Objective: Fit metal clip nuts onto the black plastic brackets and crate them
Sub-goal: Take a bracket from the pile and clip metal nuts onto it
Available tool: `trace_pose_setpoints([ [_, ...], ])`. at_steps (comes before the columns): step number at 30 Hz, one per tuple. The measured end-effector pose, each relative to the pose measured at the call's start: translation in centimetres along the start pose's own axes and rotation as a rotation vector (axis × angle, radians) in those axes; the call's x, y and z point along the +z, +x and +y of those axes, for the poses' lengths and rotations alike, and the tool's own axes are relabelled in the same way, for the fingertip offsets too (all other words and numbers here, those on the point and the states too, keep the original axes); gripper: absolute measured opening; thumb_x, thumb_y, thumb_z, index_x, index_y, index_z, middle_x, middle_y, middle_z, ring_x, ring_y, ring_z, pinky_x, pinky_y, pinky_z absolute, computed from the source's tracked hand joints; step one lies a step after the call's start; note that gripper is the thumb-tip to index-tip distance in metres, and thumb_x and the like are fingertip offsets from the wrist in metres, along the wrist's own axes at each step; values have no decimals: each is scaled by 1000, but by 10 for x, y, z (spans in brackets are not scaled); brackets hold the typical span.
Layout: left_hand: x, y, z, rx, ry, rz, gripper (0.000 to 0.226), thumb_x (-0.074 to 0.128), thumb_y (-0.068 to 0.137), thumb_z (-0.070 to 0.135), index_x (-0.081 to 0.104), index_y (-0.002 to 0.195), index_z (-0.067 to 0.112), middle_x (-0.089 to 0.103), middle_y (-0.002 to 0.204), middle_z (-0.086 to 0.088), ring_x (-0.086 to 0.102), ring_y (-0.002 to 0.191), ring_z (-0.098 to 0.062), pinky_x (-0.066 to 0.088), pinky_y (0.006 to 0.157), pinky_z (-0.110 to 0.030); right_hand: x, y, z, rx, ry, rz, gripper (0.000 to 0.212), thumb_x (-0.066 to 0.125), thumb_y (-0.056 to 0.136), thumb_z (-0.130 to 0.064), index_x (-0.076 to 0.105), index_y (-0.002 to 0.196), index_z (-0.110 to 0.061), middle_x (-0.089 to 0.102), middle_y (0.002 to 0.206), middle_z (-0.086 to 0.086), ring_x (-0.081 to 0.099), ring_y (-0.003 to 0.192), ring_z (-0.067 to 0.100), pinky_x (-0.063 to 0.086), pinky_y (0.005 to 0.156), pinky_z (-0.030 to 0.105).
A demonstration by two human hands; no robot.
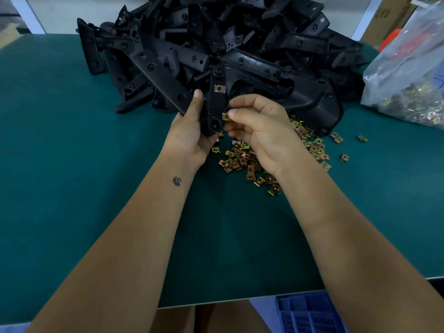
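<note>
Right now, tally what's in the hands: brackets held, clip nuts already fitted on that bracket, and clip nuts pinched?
Held bracket, gripped by the left hand: 1
Fitted clip nut: 1
Pinched clip nut, in the right hand: 1
Total: 3

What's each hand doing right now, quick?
Left hand: grips the black bracket upright.
Right hand: pinches a clip nut against the bracket's lower end.

Dark printed characters mark the cardboard box (394,18) at top right, too blurred to read.
</note>
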State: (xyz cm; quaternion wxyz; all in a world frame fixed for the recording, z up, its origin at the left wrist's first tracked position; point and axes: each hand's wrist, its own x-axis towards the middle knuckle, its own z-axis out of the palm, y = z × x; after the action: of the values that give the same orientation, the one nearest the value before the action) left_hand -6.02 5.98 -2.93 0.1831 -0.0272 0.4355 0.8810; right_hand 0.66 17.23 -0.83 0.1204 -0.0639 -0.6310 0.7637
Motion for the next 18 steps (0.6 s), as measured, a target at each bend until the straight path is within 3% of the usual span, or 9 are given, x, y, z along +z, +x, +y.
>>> trace_pose_setpoints([
  [3,0,0,-1,1,6,12,25,56,100,34,61,110,12,75,80,-1,71,69,-13,58,62,-26,0,0,0,-13,23,5,16,62,88,7,65,91,-9,69,78,3,67,66,14,53,61,23],
  [13,2,-1,-1,4,-35,15,20,54,101,34,59,96,16,76,76,1,73,67,-12,56,57,-25,0,1,5,60,188,53,17,64,88,5,64,86,-12,69,70,-2,66,63,11,53,59,21],
  [18,1,1,-2,-3,-28,29,20,55,99,36,58,100,16,75,76,1,72,66,-11,55,55,-23,2,1,5,69,171,70,16,65,87,2,65,84,-13,68,70,-3,64,61,8,52,58,20],
])
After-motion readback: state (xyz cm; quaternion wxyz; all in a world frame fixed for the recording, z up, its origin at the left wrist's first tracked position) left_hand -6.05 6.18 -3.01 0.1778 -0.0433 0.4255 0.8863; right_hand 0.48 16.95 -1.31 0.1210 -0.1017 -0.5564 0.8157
